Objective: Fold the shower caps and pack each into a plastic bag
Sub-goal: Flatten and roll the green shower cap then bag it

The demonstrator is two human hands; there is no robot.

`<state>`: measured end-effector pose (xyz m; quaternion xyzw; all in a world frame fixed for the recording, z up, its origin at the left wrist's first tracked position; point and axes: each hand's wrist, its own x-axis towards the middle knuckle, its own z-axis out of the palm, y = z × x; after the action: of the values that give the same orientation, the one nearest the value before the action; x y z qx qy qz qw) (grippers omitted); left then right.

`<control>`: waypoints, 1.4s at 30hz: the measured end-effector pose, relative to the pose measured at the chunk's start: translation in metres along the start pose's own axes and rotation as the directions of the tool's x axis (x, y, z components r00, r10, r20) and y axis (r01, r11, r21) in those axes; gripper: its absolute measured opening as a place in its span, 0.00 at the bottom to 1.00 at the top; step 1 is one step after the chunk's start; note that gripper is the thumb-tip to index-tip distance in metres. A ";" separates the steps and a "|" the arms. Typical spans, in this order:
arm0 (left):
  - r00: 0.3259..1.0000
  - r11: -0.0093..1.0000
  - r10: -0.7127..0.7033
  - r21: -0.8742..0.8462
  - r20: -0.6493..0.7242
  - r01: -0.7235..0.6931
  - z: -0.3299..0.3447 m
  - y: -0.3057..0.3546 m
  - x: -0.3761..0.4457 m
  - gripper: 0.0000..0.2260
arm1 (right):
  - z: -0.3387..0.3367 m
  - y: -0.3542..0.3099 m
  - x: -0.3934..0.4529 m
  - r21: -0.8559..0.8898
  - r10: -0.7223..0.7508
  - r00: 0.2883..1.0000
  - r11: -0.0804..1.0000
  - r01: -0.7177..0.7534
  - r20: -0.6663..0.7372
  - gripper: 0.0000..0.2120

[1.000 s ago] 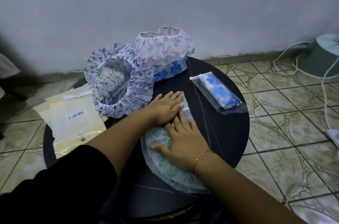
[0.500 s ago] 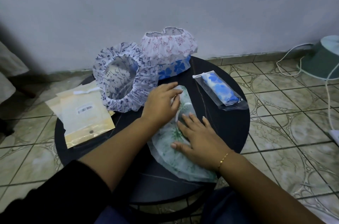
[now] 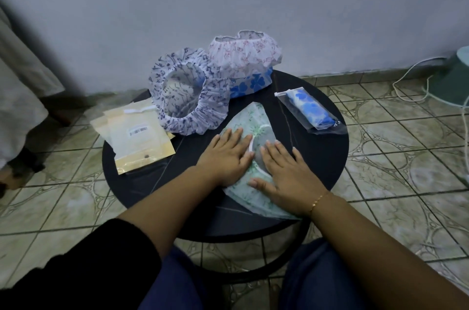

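Now, hands: both lie flat, fingers straight and spread, palms down on the green-patterned shower cap [image 3: 256, 119] on the round dark worktop [image 3: 317, 157].
Left hand [image 3: 227, 155]: presses the cap's left part; half a second ago its fingers were curled over the cap's upper fold, and they have since flattened out.
Right hand [image 3: 284, 172]: presses the cap's right and near part, much as a moment earlier, just beside the left hand with a strip of cap showing between them.
Cap shape: folded into a long, narrow, flattened crescent running away from the hands.
Meaning: judged from this, a fold has just been laid and is being smoothed; bagging of this cap is not yet done.
Beyond the left hand: a dark-print cap [image 3: 187, 96] and a red-print cap [image 3: 245, 55], both unfolded.
Left of the left hand: flat plastic bags [image 3: 139, 142].
Beyond the right hand: a blue cap already packed in a bag [image 3: 311, 113].
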<state>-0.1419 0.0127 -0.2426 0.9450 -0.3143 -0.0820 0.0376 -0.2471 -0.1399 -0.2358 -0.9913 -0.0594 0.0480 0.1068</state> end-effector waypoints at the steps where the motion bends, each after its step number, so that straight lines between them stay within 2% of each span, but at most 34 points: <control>1: 0.998 1.000 0.002 0.008 -0.057 -0.002 0.000 -0.001 -0.001 0.26 | 0.000 0.002 -0.006 0.024 -0.023 0.999 0.999 0.024 -0.023 0.45; 3: 0.949 0.996 0.079 0.061 -0.305 -0.063 0.000 0.002 -0.008 0.26 | -0.002 0.004 -0.019 0.099 -0.080 0.991 0.991 0.091 -0.108 0.43; 5: 0.792 0.986 0.155 0.046 -0.591 -0.159 -0.001 0.010 -0.019 0.21 | -0.004 0.006 -0.033 0.170 -0.130 0.966 0.971 0.170 -0.224 0.40; 6: 0.731 0.973 0.128 -0.056 -0.670 -0.222 -0.001 0.015 -0.026 0.17 | -0.003 0.006 -0.041 0.189 -0.151 0.954 0.961 0.203 -0.258 0.39; 7: 0.749 0.937 0.063 -0.218 -0.660 -0.271 -0.005 0.021 -0.037 0.13 | -0.001 0.006 -0.047 0.193 -0.175 0.947 0.954 0.231 -0.270 0.38; 8: 0.806 0.886 0.008 -0.369 -0.592 -0.280 -0.007 0.027 -0.047 0.10 | 0.001 0.006 -0.052 0.182 -0.204 0.940 0.949 0.258 -0.273 0.37; 9: 0.863 0.841 0.000 -0.467 -0.505 -0.273 -0.008 0.031 -0.056 0.08 | 0.004 0.006 -0.057 0.166 -0.232 0.937 0.946 0.280 -0.261 0.38; 10: 0.895 0.824 0.041 -0.492 -0.445 -0.282 -0.006 0.033 -0.063 0.07 | 0.005 0.007 -0.061 0.154 -0.250 0.940 0.945 0.290 -0.233 0.38; 12: 0.905 0.843 0.149 -0.428 -0.398 -0.327 -0.001 0.030 -0.072 0.06 | 0.006 0.012 -0.066 0.141 -0.261 0.948 0.947 0.288 -0.181 0.35; 15: 0.904 0.900 0.231 -0.273 -0.359 -0.339 0.000 0.022 -0.077 0.20 | 0.009 0.020 -0.069 0.156 -0.256 0.947 0.945 0.287 -0.192 0.22; 18: 0.910 0.902 0.265 -0.251 -0.320 -0.351 -0.001 0.017 -0.083 0.24 | 0.010 0.025 -0.069 0.268 -0.189 0.964 0.934 0.236 -0.189 0.15; 22: 0.921 0.916 0.237 -0.244 -0.310 -0.318 0.000 0.021 -0.090 0.27 | 0.004 0.027 -0.068 0.427 -0.085 0.985 0.893 0.141 -0.147 0.11; 27: 0.920 0.920 0.188 -0.266 -0.343 -0.287 0.007 0.025 -0.098 0.33 | -0.006 0.026 -0.065 0.662 0.030 0.995 0.748 0.042 -0.097 0.04; 29: 0.909 0.926 0.179 -0.247 -0.376 -0.285 0.012 0.026 -0.101 0.32 | -0.007 0.025 -0.064 0.670 0.056 0.992 0.742 0.035 -0.115 0.04; 32: 0.871 0.942 0.191 -0.166 -0.453 -0.293 0.018 0.028 -0.101 0.24 | -0.007 0.023 -0.062 0.639 0.085 0.981 0.768 0.045 -0.172 0.04; 36: 0.848 0.937 0.226 -0.130 -0.479 -0.324 0.019 0.028 -0.099 0.17 | -0.010 0.020 -0.063 0.598 0.069 0.977 0.798 0.067 -0.202 0.04; 39: 0.879 0.933 0.160 -0.221 -0.449 -0.283 0.019 0.028 -0.099 0.21 | -0.011 0.017 -0.062 0.575 0.104 0.979 0.818 0.017 -0.176 0.05; 42: 0.927 0.916 0.057 -0.350 -0.371 -0.196 0.019 0.033 -0.100 0.23 | -0.010 0.013 -0.055 0.655 0.188 0.965 0.755 -0.024 -0.181 0.07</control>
<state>-0.2438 0.0464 -0.2440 0.8961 -0.3418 0.0322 0.2813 -0.2995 -0.1616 -0.2243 -0.8935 0.0306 -0.0465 0.4456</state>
